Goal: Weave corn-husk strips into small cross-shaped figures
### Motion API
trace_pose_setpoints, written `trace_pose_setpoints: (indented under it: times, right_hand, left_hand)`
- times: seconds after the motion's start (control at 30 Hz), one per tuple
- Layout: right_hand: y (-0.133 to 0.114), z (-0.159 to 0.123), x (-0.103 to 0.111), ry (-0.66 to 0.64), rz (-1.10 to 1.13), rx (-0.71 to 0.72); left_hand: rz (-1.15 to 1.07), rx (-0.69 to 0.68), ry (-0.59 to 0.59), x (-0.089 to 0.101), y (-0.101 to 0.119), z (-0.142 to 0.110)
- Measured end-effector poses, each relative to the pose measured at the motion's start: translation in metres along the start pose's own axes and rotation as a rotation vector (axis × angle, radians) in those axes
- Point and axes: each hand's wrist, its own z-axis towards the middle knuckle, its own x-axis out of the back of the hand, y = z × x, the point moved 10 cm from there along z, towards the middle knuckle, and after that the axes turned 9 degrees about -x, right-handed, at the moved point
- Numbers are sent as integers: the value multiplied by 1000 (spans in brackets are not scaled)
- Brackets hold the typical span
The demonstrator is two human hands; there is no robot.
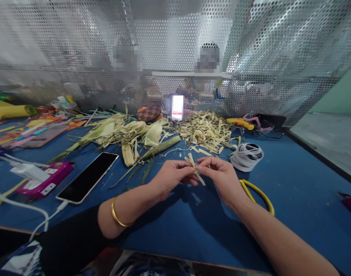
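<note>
Between my two hands is a small bundle of pale dried husk strips (202, 179), held a little above the blue table. My left hand (175, 173), below a gold bangle (118, 214), pinches it from the left with thumb and fingers. From the right, my right hand (220, 176) pinches the same strips, its fingertips touching or nearly touching the left ones. Strip ends stick out above and below the fingers. Just beyond lie a heap of cut husk pieces (207, 130) and a pile of larger corn husks (152, 134).
Right of my hands are a coil of white cord (246, 157) and a yellow tool handle (258, 193). A phone (89, 176) charges at left beside a magenta power strip (46, 180). Yellow-handled scissors (241, 123) and a lit screen (177, 107) stand near the perforated metal panel (169, 42).
</note>
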Motion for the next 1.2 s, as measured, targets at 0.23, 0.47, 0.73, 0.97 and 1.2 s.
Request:
trace_pose_setpoints:
  times: [0.23, 0.47, 0.73, 0.97, 1.2]
  right_hand:
    - [-77, -30, 1, 48, -726, 799]
    - [-68, -49, -33, -81, -894, 984]
    - [-45, -18, -19, -163, -456, 431]
    - [-29, -13, -21, -255, -299, 215]
    - [-24, -8, -10, -119, -204, 136]
  left_hand:
    - [-97, 62, 81, 15, -4, 4]
    - [-59, 56, 50, 11, -4, 3]
    - [176, 67, -121, -1, 3, -1]
    - [196, 98, -202, -7, 0, -4]
    - [161, 68, -149, -1, 3, 0]
